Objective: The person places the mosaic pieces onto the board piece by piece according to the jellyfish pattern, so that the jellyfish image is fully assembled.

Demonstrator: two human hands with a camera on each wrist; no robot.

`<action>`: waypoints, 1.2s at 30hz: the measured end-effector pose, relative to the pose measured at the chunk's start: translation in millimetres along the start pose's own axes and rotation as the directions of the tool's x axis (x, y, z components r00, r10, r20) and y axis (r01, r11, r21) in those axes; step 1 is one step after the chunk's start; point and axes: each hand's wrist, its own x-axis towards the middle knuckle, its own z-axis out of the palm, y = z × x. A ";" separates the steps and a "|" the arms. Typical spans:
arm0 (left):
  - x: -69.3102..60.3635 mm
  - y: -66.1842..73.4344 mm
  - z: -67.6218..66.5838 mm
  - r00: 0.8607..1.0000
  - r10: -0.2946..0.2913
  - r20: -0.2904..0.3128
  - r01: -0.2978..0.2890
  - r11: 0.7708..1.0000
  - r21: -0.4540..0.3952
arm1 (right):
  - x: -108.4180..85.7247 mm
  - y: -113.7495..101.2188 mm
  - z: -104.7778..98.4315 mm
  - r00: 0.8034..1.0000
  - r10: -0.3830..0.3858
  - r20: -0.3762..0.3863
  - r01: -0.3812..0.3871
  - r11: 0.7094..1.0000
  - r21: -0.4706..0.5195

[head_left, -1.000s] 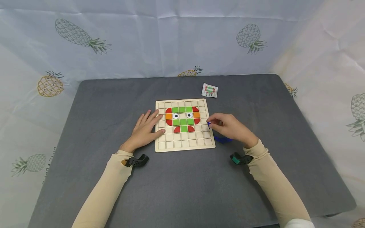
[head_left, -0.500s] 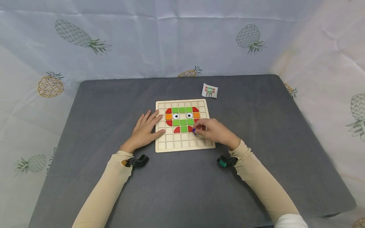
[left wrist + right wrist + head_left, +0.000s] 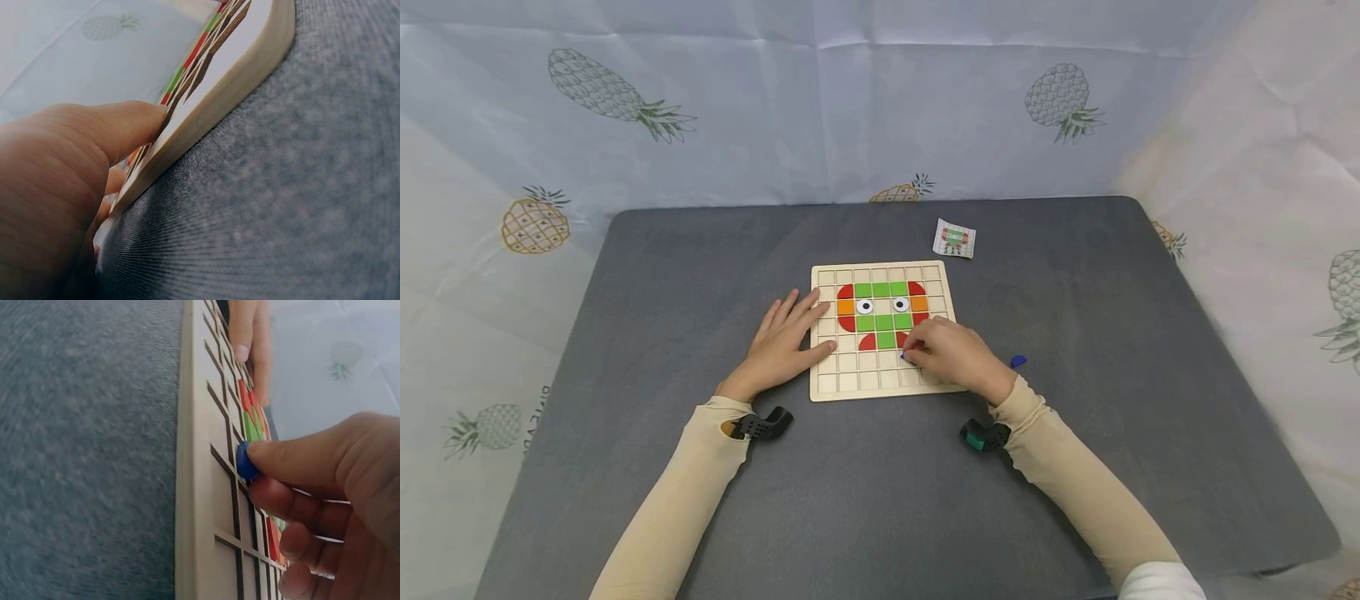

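A square wooden grid board [image 3: 842,383] lies on the table, with red, green and orange tiles and two eye tiles [image 3: 864,307] set in its cells. My left hand [image 3: 778,346] rests spread on the board's left edge, fingers straight, thumb on the border cells. Over the lower right of the board, my right hand [image 3: 951,352] pinches a small blue tile [image 3: 245,461] between thumb and forefinger, just below the green tile [image 3: 886,340] of the bottom row. In the right wrist view the blue tile touches or nearly touches the grid; I cannot tell which.
Another blue piece [image 3: 1018,361] lies on the grey table [image 3: 880,500] to the right of the right hand. A small picture card [image 3: 955,239] with a similar tile pattern lies behind the board. A pineapple-print cloth [image 3: 760,108] hangs behind the table.
My right hand has moved left from the board's right edge onto its lower middle, carrying the blue tile. The left hand stays where it was.
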 end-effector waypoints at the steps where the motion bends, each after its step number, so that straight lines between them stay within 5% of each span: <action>1: -0.1 0.2 0.0 1.000 0.000 0.000 0.000 1.000 0.000 | 0.2 -0.6 0.7 1.000 0.013 -0.004 -0.013 1.000 -0.013; 11: -0.3 -0.1 0.0 1.000 -0.002 0.002 0.002 1.000 0.001 | 0.9 -3.5 2.3 0.995 0.095 -0.015 -0.096 0.993 -0.064; 21: 0.4 0.1 -0.1 1.000 -0.003 0.005 0.003 1.000 0.007 | -3.3 0.5 -7.6 0.995 0.073 -0.070 -0.072 0.997 0.011; 36: 0.3 -1.0 0.4 1.000 0.002 0.010 -0.002 1.000 0.004 | -40.2 41.8 -44.3 0.992 0.101 -0.071 -0.093 0.990 0.108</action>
